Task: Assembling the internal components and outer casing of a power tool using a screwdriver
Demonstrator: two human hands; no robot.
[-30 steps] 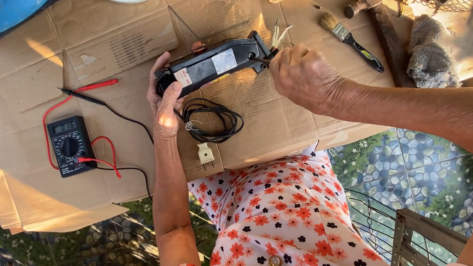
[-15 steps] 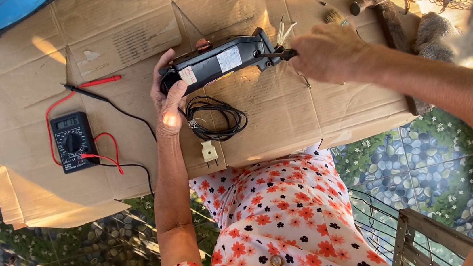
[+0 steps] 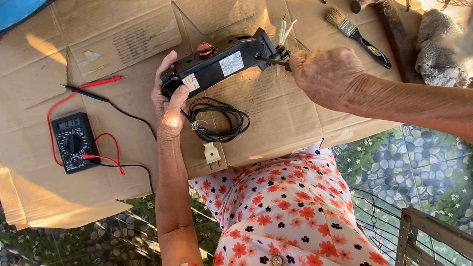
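Nearest the camera: lap in a floral dress, then the front edge of the flattened cardboard sheet that serves as work surface. On it, just behind that edge, a white two-pin plug and the coiled black power cord. Left of these, well apart from the hands, a black digital multimeter with red and black probe leads, lying unused. Left hand: fingers curled and clamped over the near-left end of the black appliance housing, thumb on top, pinning it to the cardboard. The housing lies tilted, its right end further off. Right hand: fingers closed tight in a fist around the handle of a screwdriver, whose dark shank meets the housing's right end, beside loose pale wires. Judgement: a screw at that end is being worked. To do it well: keep the shank in line with the screw, press inward while turning so the tip does not slip, keep the left grip firm, and keep the pale wires out of the tip's path. Further back: a paintbrush, a hammer, a grey rag.
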